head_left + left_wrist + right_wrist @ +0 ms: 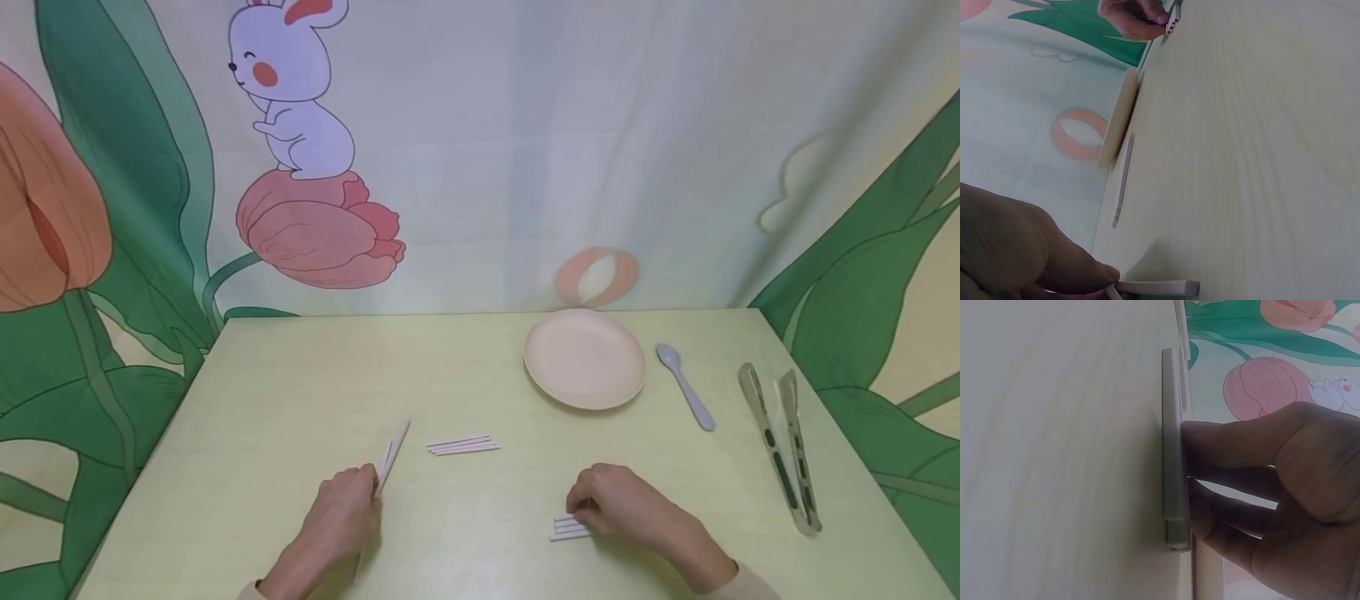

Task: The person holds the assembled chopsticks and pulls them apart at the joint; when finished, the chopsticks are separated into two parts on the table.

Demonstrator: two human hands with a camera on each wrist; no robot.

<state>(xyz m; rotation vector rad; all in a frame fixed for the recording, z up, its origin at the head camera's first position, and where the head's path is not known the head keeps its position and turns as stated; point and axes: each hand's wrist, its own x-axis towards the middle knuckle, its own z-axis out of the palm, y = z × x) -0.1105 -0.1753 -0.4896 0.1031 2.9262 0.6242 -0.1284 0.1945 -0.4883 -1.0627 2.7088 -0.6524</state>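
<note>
My left hand [341,508] pinches thin pale sticks [396,454] at the left front of the table. Two stick ends spread apart above the fingers, and a thin end shows below the hand. In the left wrist view, thumb and fingertips close on a stick [1160,287]. My right hand [618,504] is lowered over a small row of similar sticks [567,533], its fingers bent. The right wrist view shows its fingertips against these sticks [1174,450], lying side by side; their far ends are partly hidden. Between the hands lies another group of sticks [462,446].
At the back right stands a round pale pink plate [585,358]. A lilac spoon [685,387] lies right of it, then metal tongs [783,454] near the right table edge. A printed curtain [465,150] hangs behind the light wooden table [300,375].
</note>
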